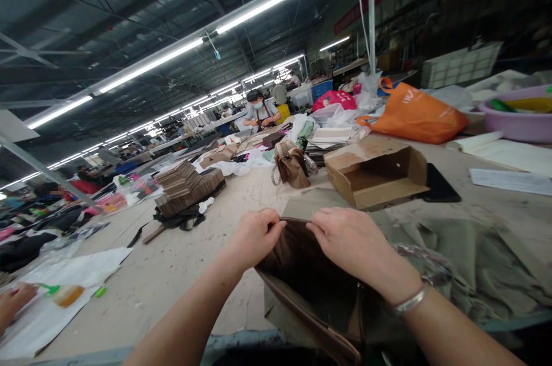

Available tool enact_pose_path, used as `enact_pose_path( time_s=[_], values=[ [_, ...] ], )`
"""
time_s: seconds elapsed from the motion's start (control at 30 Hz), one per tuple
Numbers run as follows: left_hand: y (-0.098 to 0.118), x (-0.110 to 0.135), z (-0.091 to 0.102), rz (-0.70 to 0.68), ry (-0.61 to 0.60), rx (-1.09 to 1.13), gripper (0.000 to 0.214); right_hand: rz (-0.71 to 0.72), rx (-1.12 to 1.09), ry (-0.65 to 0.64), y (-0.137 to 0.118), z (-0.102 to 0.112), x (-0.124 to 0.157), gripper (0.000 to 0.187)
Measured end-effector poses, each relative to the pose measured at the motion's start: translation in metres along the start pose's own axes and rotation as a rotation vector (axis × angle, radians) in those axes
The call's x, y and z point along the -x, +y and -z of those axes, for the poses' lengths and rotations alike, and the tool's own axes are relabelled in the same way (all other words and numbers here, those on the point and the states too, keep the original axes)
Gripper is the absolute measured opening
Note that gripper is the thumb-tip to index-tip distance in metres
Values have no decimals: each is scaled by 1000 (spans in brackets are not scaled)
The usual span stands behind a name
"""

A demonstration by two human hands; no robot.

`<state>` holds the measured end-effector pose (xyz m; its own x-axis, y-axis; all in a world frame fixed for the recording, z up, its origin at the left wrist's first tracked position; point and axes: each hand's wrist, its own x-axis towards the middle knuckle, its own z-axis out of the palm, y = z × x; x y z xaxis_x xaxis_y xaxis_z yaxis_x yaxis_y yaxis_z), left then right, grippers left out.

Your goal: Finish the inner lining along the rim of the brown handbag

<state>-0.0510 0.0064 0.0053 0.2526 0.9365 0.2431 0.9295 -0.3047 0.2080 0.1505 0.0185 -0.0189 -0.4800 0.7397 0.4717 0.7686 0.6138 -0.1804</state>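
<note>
In the head view, the left hand and right hand are pinching the far rim of a brown bag between thumbs and fingers at the near edge of the bench. Shadow is obscuring its inside and lower end; the frame is cutting off another person's hand.
</note>
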Motion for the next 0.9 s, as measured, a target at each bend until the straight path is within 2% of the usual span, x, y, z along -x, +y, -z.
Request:
enact_pose_path(
  time_s=[0.3, 0.5, 0.6, 0.7, 0.8, 0.9],
  values=[
    [-2, 0, -3, 46, 28, -48, 23, -3, -16, -22, -10, 5, 0, 32],
    [-2, 0, -4, 47, 16, -28, 22, -24, -18, 16, -24, -7, -8, 20],
    [-2, 4, -1, 44, 47, 48, 21, -24, -7, 4, -25, -14, -13, 20],
    [-1, 13, 4, 67, 80, 248, 17, -15, -29, 6, -23, -17, -16, 19],
    [5, 27, 9, 163, 77, 498, 32, 5, -55, 27, -21, -17, -17, 20],
    [13, 40, 11, 279, 60, 498, 63, 2, -59, 38, -18, -17, -17, 20]
  ],
)
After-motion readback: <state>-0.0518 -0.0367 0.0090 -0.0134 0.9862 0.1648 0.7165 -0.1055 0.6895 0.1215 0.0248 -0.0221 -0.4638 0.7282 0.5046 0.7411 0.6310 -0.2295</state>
